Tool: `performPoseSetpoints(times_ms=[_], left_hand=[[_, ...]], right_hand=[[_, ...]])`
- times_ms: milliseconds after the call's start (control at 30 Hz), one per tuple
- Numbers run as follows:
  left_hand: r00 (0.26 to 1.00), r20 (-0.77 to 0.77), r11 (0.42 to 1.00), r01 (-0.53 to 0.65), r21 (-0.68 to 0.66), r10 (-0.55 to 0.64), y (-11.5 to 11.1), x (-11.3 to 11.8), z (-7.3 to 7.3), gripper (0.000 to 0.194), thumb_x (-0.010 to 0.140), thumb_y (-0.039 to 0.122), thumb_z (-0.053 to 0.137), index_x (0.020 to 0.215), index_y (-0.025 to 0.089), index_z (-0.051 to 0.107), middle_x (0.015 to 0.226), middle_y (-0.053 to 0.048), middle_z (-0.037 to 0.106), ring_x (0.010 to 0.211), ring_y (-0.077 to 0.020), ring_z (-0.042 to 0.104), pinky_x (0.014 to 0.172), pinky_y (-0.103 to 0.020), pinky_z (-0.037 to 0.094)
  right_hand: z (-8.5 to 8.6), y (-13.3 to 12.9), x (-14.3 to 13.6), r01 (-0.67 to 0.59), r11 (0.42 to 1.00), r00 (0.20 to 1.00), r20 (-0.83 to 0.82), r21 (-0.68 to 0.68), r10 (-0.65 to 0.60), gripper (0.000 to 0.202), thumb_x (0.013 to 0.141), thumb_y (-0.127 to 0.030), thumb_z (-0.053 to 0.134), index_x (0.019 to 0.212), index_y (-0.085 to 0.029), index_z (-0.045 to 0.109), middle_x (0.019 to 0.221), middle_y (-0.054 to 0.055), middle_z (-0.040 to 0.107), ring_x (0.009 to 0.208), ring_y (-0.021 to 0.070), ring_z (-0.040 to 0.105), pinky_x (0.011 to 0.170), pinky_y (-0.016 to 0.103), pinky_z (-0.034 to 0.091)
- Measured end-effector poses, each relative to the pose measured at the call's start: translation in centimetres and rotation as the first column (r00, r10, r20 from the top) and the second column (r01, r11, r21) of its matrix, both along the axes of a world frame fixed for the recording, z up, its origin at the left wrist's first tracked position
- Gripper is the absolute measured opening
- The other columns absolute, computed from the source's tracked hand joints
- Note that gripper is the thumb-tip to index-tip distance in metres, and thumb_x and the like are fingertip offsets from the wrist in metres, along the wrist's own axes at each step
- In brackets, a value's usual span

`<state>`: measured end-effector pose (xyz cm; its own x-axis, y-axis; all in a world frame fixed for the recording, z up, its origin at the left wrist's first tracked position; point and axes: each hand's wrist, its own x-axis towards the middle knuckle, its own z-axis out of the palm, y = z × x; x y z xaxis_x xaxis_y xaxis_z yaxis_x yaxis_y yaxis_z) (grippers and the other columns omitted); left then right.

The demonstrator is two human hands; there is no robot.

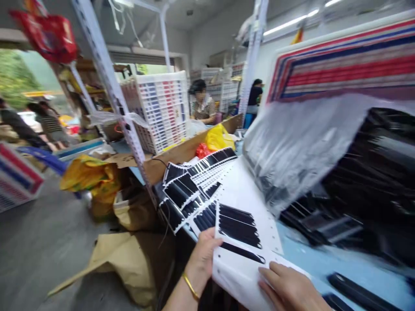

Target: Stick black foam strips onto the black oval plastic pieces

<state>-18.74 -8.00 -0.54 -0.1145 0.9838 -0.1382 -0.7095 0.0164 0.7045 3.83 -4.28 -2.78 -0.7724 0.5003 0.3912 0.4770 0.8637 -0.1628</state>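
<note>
My left hand [205, 252], with a gold bangle on its wrist, grips the left edge of a white sheet [233, 276] that bears several flat black strips [238, 224]. My right hand [287, 283] lies at the sheet's lower right, its fingers bent near the end of the lowest black strip [241, 252]; what it holds, if anything, is hidden. Beyond my hands, more white cards with black strips [181, 190] lie overlapping on the table. A plain white sheet [241, 183] with small holes along its edge lies beside them.
Black items under clear plastic [301, 142] fill the right side, before a striped crate [340, 60]. Loose black pieces [359, 291] lie lower right. A white basket [162, 110], yellow bag [218, 137] and metal post [113, 86] stand beyond. A person [203, 106] sits at the back.
</note>
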Motion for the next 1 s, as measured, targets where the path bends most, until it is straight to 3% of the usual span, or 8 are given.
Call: performPoseSetpoints(times_ms=[100,267,567,767,900,1000], left_hand=[[1.000,0.010,0.999,0.021,-0.031,-0.021,0.1,-0.5,-0.9,0.028,0.059,0.025,0.081,0.084,0.012,0.077,0.078,-0.011,0.076,0.088,-0.0307,0.071,0.087,-0.040,0.050],[0.994,0.000,0.986,-0.106,-0.130,0.107,0.3,-0.5,-2.0,0.024,0.062,0.029,0.082,0.078,0.012,0.076,0.078,-0.007,0.076,0.087,-0.0272,0.070,0.089,-0.037,0.048],[1.000,-0.012,0.994,-0.016,-0.105,0.015,-0.2,0.2,-0.5,0.026,0.059,0.024,0.083,0.081,0.012,0.076,0.068,-0.006,0.073,0.075,-0.0243,0.070,0.078,-0.034,0.051],[0.992,-0.127,0.999,-0.029,-0.040,0.023,-0.1,0.6,-0.1,0.018,0.063,0.020,0.078,0.079,0.012,0.077,0.073,-0.005,0.073,0.070,-0.0178,0.064,0.073,-0.028,0.048],[0.971,-0.229,0.997,-0.076,0.000,0.074,0.1,1.2,0.5,0.008,0.063,0.017,0.073,0.068,0.013,0.076,0.064,-0.002,0.067,0.063,-0.0133,0.055,0.066,-0.024,0.044],[0.954,-0.294,0.998,-0.060,0.019,0.063,0.4,1.7,1.1,0.011,0.064,0.017,0.066,0.067,0.012,0.076,0.061,-0.001,0.063,0.062,-0.0127,0.050,0.063,-0.023,0.040]], right_hand=[[0.9,-0.7,1.1,0.072,0.996,0.992,0.112,-0.047,-0.066,0.028,0.099,-0.028,0.045,0.075,-0.022,0.058,0.071,0.004,0.058,0.063,0.0179,0.056,0.059,0.030,0.037],[2.6,-1.1,0.4,0.116,0.980,0.982,0.170,-0.164,-0.088,0.024,0.097,-0.022,0.044,0.079,-0.021,0.059,0.078,0.005,0.060,0.070,0.0189,0.057,0.063,0.031,0.036],[4.4,0.5,-4.4,0.216,0.953,0.967,0.180,-0.213,-0.179,0.023,0.093,-0.015,0.047,0.075,-0.019,0.061,0.077,0.006,0.062,0.067,0.0200,0.059,0.061,0.030,0.038],[3.9,0.3,-7.0,0.210,0.942,0.978,0.038,-0.261,-0.207,0.014,0.094,-0.018,0.049,0.091,-0.016,0.062,0.081,0.007,0.061,0.072,0.0207,0.060,0.065,0.030,0.043],[3.2,0.0,-7.5,0.214,0.935,0.964,-0.093,-0.282,-0.248,0.019,0.096,-0.027,0.051,0.081,-0.018,0.058,0.076,0.005,0.060,0.068,0.0191,0.059,0.063,0.030,0.042],[2.8,0.3,-7.5,0.230,0.925,0.947,-0.147,-0.303,-0.284,0.031,0.097,-0.040,0.050,0.076,-0.019,0.058,0.071,0.004,0.059,0.061,0.0172,0.055,0.059,0.029,0.038]])
